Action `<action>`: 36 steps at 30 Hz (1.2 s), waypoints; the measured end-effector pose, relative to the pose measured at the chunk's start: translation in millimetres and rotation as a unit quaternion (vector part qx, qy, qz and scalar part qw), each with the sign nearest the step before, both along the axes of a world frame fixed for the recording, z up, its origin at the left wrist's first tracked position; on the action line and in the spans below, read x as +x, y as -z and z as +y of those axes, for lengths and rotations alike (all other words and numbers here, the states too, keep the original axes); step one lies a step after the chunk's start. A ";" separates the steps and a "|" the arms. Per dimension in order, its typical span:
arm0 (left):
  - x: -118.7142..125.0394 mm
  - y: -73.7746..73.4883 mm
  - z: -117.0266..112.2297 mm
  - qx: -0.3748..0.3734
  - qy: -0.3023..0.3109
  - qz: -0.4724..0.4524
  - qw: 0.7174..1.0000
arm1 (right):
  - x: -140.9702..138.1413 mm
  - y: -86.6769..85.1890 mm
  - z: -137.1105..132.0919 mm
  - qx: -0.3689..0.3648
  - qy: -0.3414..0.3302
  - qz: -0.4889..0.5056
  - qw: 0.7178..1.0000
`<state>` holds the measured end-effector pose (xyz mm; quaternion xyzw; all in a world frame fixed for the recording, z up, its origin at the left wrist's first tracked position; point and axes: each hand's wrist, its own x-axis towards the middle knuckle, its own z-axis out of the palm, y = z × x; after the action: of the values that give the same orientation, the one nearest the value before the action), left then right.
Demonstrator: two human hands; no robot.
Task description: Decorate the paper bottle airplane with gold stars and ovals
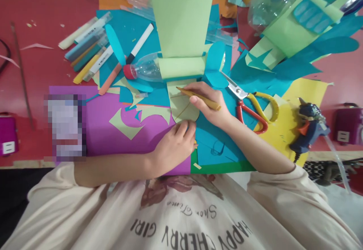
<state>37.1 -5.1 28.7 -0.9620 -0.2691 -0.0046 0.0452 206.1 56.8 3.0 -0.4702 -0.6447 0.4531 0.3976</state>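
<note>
My right hand point(211, 104) grips an ochre marker point(200, 98) in a writing hold. The marker's tip is over a pale green paper strip point(177, 108) with a rounded end, which bears thin drawn lines. Bent fingers of my left hand point(177, 144) hold the strip down at its rounded edge. A small yellow bit shows under that hand, too hidden to name. Just beyond lies a clear plastic bottle point(147, 68) with a red cap, wrapped in green and blue paper. Scissors point(249, 104) with red and yellow handles lie open right of my right hand.
Several markers point(90, 42) lie at the left, near a blurred phone-like object point(66, 127) on purple paper point(99, 129). At the right are a glue gun point(307, 129) on yellow paper and a green-and-blue paper-covered bottle craft point(295, 27). Paper scraps point(127, 123) are scattered around.
</note>
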 end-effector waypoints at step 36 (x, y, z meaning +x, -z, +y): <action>1.1 10.4 -5.8 0.023 0.011 -0.002 1.000 | 1.1 19.8 6.9 0.018 0.084 0.004 0.996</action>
<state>38.2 -10.9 18.3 -0.9637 -0.2582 -0.0134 0.0671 207.2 63.7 -16.9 -0.5139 -0.6090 0.4085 0.4451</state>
